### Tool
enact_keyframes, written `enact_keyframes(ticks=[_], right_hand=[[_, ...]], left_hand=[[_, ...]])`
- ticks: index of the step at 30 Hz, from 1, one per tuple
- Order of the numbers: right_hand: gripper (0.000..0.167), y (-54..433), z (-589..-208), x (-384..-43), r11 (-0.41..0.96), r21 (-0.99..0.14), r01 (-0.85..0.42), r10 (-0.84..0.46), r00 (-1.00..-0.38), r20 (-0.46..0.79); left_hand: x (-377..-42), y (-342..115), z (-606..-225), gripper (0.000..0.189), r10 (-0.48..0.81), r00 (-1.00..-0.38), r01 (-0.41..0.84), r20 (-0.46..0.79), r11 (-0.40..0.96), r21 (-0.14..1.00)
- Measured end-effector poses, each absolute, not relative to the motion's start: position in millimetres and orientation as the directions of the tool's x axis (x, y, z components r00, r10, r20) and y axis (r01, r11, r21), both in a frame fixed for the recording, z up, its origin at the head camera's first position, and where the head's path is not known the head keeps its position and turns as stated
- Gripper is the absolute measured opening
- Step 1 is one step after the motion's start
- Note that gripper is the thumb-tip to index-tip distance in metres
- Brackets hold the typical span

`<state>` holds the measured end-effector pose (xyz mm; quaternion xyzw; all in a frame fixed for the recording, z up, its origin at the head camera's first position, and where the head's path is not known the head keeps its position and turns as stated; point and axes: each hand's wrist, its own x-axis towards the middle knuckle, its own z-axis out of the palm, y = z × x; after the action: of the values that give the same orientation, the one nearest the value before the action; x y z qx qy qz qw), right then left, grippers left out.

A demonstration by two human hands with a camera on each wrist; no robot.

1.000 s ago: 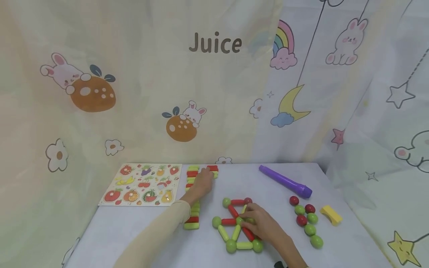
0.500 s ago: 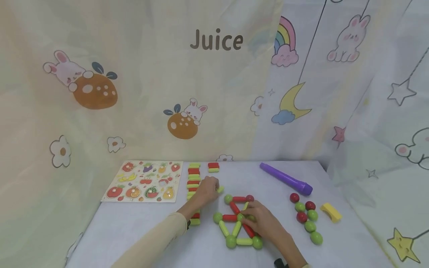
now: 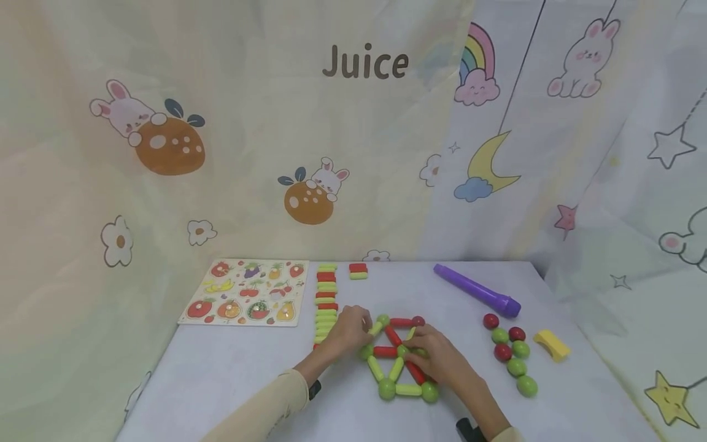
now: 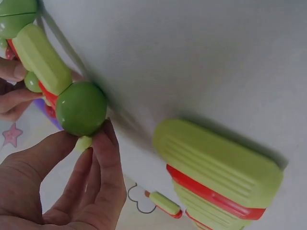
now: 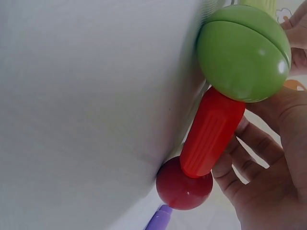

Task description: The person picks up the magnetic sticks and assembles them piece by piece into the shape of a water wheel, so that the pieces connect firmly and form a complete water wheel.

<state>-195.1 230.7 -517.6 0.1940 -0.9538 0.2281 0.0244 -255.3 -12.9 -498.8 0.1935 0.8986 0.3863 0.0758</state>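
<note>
A flat frame of red and yellow-green rods joined by balls lies at the middle front of the table. My left hand point(image 3: 352, 328) is at its left side, fingertips pinching a yellow-green rod point(image 3: 377, 328) between the upper and left green balls. In the left wrist view only this rod's end point(image 4: 84, 143) shows, beside a large green ball point(image 4: 81, 108). My right hand point(image 3: 440, 356) holds the frame's central green ball point(image 3: 402, 352) between thumb and fingers. A red rod point(image 5: 212, 132) links a green ball point(image 5: 243, 52) to a dark red ball point(image 5: 184, 183) close by.
Left of the frame runs a column of rods point(image 3: 326, 307), with a red and yellow-green pair point(image 3: 358, 271) behind. A fruit puzzle board point(image 3: 300, 294) lies back left. To the right are a purple toy microphone point(image 3: 477, 291), several loose balls point(image 3: 502, 352) and a yellow arch block point(image 3: 552, 345).
My left hand has picked a yellow-green rod off the back pair's pile and brought it forward and right to the frame. My right hand stays at the central ball.
</note>
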Motion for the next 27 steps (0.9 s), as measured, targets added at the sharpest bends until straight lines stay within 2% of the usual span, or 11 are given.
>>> enact_keyframes(ticks=[3, 10, 14, 19, 23, 27], right_hand=[[0.021, 231, -519, -196, 0.822, -0.42, -0.383, -0.361, -0.923, 0.136], [0.021, 231, -519, -197, 0.825, -0.415, -0.383, -0.358, -0.923, 0.141], [0.021, 231, -519, -196, 0.817, -0.421, -0.395, -0.367, -0.918, 0.149], [0.02, 232, -519, -196, 0.805, -0.426, -0.413, -0.381, -0.91, 0.162], [0.021, 232, -518, -195, 0.796, -0.435, -0.422, -0.388, -0.906, 0.169], [0.02, 232, -518, -194, 0.797, -0.434, -0.42, -0.385, -0.907, 0.171]], left_hand=[[-255, -12, -502, 0.012, 0.381, -0.925, 0.249, -0.013, 0.63, 0.736], [-253, -8, -501, 0.032, 0.325, -0.941, 0.145, -0.096, 0.643, 0.752], [-251, -6, -500, 0.032, 0.311, -0.942, 0.111, -0.128, 0.647, 0.755], [-251, -5, -501, 0.018, 0.315, -0.938, 0.108, -0.147, 0.667, 0.737], [-253, -3, -502, 0.029, 0.328, -0.931, 0.118, -0.16, 0.685, 0.719], [-255, -2, -502, 0.03, 0.33, -0.928, 0.122, -0.174, 0.709, 0.695]])
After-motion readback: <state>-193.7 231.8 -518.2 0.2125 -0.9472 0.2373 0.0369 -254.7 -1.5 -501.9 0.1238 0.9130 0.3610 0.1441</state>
